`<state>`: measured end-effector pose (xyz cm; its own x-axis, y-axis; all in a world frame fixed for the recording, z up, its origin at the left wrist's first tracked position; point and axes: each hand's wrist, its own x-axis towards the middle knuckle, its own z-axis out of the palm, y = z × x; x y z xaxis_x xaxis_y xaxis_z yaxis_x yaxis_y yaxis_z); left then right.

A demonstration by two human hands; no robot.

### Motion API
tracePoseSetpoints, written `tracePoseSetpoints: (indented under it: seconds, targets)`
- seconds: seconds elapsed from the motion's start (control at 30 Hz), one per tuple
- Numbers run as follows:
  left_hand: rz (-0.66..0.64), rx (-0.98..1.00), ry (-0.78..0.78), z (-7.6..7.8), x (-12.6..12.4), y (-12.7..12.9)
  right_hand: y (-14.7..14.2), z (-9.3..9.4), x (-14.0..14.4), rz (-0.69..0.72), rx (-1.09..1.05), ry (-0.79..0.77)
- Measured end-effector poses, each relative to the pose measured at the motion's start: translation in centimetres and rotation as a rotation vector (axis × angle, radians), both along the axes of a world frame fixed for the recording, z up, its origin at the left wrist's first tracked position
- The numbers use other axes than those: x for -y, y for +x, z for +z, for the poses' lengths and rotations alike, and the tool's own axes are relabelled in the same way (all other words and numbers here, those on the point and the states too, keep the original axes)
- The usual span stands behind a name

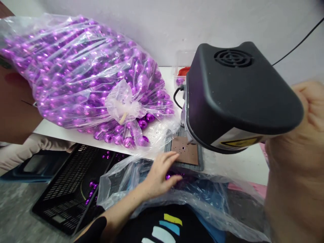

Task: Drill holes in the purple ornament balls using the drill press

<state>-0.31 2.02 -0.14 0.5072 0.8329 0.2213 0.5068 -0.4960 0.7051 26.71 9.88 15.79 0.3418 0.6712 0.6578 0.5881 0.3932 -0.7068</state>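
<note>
Nearest me, an open clear bag [202,199] lay across my lap, mouth up, so that pieces could be taken out without lifting it. My left hand [162,172] reached into that mouth, fingers spread and slightly curled over a few purple balls [169,176]; nothing pinched that I could confirm. To the left, lower than the worktop [233,162], stood a black slotted crate [68,189] with a few loose purple balls at its bottom, within easy reach of the same hand.

Just beyond the left hand, at the near edge of the worktop, sat a brown plate [183,152] in a grey frame, directly under the black machine head [235,94]. My right hand [308,111] was raised at the right, beside the head; blurred, fingers apparently curled, grip not determinable.

Farther left on the worktop rested a large knotted bag of purple balls [83,74], on its side against the wall [162,27].
</note>
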Motion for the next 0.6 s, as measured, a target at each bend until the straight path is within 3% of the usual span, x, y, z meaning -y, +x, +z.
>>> tracePoseSetpoints:
  seconds: [0.07, 0.13, 0.2, 0.27, 0.4, 0.6]
  targets:
    - [0.158, -0.144, 0.134, 1.1, -3.3, -1.7, 0.0, 0.1, 0.0, -0.002, 0.008, -0.015]
    - [0.368, -0.459, 0.182, 1.8, -6.2, -3.5, -0.1, 0.2, 0.0, 0.000, 0.011, -0.025]
    - [0.414, -0.719, 0.154, 2.0, -8.1, -4.8, -0.1, 0.2, 0.1, 0.006, 0.012, -0.026]
    - [0.373, -0.841, 0.126, 1.7, -8.7, -5.4, -0.1, 0.2, 0.0, 0.013, 0.014, -0.019]
    - [0.301, -0.828, 0.085, 1.1, -8.7, -5.4, -0.2, 0.2, -0.2, 0.015, 0.012, -0.030]
    - [0.301, -0.515, 0.134, 1.1, -8.9, -5.8, 0.1, 0.2, -0.4, 0.042, -0.008, -0.067]
